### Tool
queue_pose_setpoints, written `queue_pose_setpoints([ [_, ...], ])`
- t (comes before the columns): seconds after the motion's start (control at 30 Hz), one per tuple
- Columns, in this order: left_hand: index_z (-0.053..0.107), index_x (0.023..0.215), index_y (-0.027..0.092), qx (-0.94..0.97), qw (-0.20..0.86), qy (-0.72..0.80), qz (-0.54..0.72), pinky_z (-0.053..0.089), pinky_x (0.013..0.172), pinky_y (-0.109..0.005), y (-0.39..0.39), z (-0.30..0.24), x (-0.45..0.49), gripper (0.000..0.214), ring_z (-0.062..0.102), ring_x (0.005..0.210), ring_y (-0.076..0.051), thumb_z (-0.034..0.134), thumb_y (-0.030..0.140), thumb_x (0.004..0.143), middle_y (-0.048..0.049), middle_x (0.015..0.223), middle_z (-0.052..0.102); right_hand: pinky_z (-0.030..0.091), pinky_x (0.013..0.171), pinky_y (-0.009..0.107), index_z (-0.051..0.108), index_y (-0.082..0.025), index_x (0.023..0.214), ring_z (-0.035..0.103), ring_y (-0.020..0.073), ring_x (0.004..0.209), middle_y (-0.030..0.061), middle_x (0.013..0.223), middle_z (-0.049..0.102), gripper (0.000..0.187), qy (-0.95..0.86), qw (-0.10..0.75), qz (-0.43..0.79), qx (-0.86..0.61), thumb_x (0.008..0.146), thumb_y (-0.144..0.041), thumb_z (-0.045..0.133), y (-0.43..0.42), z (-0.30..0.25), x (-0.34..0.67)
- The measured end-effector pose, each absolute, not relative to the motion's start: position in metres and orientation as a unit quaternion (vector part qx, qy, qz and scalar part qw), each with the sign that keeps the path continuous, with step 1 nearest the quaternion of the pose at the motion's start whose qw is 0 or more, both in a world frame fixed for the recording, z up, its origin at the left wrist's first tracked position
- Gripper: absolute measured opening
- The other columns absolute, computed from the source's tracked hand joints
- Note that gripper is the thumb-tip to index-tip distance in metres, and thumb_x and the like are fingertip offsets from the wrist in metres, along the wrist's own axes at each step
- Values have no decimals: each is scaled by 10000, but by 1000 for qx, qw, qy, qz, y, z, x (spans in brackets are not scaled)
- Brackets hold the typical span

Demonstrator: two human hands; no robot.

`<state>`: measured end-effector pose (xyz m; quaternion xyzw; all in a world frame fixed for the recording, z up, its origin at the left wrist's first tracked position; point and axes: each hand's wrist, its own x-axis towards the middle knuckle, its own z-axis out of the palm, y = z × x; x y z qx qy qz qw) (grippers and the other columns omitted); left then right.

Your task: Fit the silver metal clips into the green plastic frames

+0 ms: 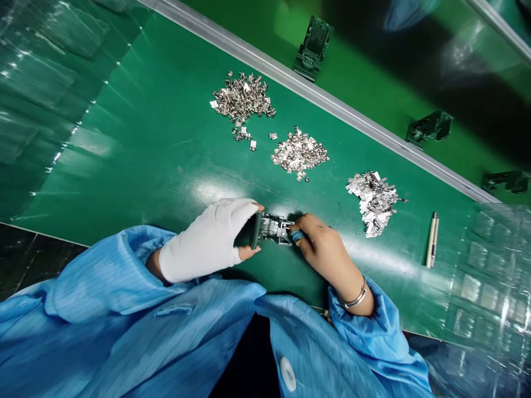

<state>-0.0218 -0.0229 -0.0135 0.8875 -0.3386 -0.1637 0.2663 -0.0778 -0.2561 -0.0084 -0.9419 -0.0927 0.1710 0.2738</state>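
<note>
My left hand [211, 237], in a white glove that leaves the fingertips bare, grips a dark plastic housing [271, 228] by its left end. The housing has an open frame with slots and lies sideways above the table. At its right end, the fingers of my right hand [321, 243] are pinched together, with a blue wrap around one of them. Whatever sits between those fingertips is hidden. Beyond both hands lie three heaps of small shiny metal parts: a left heap [244, 98], a middle heap [299, 153] and a right heap [375, 202] of flatter pieces.
A pen-like tool [432, 240] lies on the green table [166, 138] at right. Clear plastic trays [489, 276] stand at right, with more trays [50, 83] at left. Past the metal rail [290, 85] are several dark housings, one upper housing [313, 48] and another [430, 128] among them.
</note>
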Motion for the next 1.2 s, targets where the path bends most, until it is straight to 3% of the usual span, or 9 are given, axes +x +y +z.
queue_pose_setpoints([
  [0.27,517,1217,139,886,262,-346,-163,462,936,-430,-24,-12,-21,524,547,1123,-317,623,320,736,-132,1220,570,366,599,243,527,-228,893,594,180,784,25,875,634,269,-111,231,199,-946,726,-29,458,-253,-5,-73],
  [0.5,525,1215,139,888,259,-342,-164,468,922,-434,-24,-12,-21,533,554,1110,-325,633,329,729,-136,1212,576,431,685,241,576,-223,962,605,163,817,20,921,628,293,-128,311,181,-924,752,-44,476,-265,-10,-75],
  [0.73,525,1214,152,887,262,-341,-169,459,946,-434,-23,-12,-21,520,550,1125,-324,622,341,739,-131,1222,571,418,628,243,587,-219,962,602,175,797,35,903,623,271,-122,230,198,-945,768,-54,491,-252,-4,-80],
  [0.83,517,1217,163,888,269,-335,-163,459,954,-435,-23,-12,-21,513,549,1132,-318,616,345,747,-122,1222,574,427,637,244,595,-221,961,606,173,793,30,906,636,278,-100,249,204,-942,768,-48,496,-252,-5,-80],
  [0.97,491,1209,163,886,297,-333,-126,458,976,-430,-22,-15,-23,483,555,1135,-301,598,357,780,-122,1220,576,462,832,308,620,-219,1028,598,188,966,53,1036,643,298,-98,338,126,-928,808,-66,488,-262,-10,-77],
  [1.07,455,1204,163,877,331,-340,-81,460,990,-424,-21,-19,-25,449,555,1143,-284,574,350,813,-128,1239,561,335,1042,452,635,-221,1040,541,222,1123,82,1177,614,215,-85,358,40,-929,873,-167,510,-260,-11,-75],
  [1.2,386,1251,178,855,367,-362,-54,443,1025,-431,-16,-23,-28,501,507,1218,-289,573,367,826,-150,1332,490,279,1089,464,604,-217,908,615,164,967,39,1002,658,78,-63,433,13,-899,892,-238,530,-247,-7,-76],
])
